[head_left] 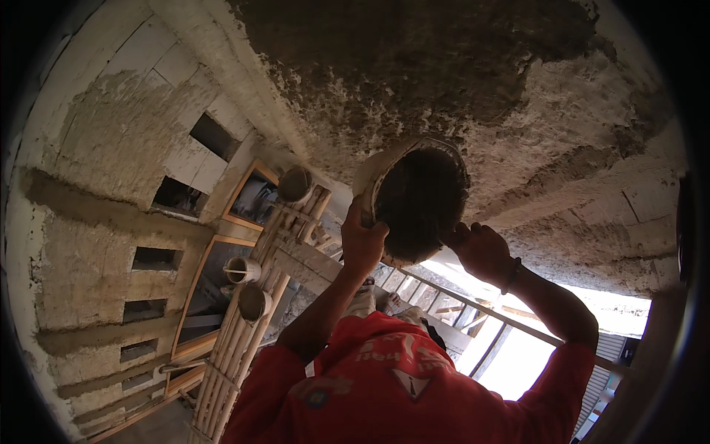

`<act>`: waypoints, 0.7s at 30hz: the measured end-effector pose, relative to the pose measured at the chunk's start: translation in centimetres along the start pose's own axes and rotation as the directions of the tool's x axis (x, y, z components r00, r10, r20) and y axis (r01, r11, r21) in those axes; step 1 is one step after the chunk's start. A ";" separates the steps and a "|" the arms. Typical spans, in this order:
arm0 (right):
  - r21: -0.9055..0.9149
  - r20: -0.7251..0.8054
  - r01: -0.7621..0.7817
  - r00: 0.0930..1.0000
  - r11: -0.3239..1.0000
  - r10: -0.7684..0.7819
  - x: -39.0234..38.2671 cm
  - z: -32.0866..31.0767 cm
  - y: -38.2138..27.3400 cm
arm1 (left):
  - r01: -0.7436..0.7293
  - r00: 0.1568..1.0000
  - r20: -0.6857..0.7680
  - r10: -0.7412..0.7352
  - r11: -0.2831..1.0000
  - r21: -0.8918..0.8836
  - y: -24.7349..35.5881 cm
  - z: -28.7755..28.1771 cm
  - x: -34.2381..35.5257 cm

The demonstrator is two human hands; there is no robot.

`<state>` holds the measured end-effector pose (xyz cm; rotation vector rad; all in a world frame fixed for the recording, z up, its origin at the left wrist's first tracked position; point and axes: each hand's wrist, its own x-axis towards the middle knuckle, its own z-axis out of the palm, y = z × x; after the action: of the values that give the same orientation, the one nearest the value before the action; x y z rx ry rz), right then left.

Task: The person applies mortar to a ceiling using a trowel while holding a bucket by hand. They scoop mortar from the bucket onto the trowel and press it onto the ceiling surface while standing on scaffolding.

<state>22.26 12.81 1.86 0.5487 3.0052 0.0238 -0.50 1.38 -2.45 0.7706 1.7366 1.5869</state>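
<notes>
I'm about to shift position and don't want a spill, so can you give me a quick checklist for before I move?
1. Left grip on the bucket: ok, closed on its left side, thumb by the rim.
2. Right grip firm: cannot tell; it is at the lower right rim, fingers partly hidden.
3. Fill level safe: cannot tell, the inside is dark.
4. Wrists bare: not ok, a dark band circles the right one.
5. Other buckets apart from both hands: ok, they are over by the bamboo poles.
6. Footing: cannot tell, not clearly shown.
</notes>
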 end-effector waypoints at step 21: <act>-0.074 -0.031 -0.074 0.997 0.995 0.071 0.6 -0.2 -2.1 | 0.042 0.999 -0.024 -0.042 0.999 0.014 -1.6 1.9 -0.5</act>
<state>20.92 11.08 1.98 0.6548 2.9958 0.1507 1.32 1.99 -4.12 0.7197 1.7715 1.5633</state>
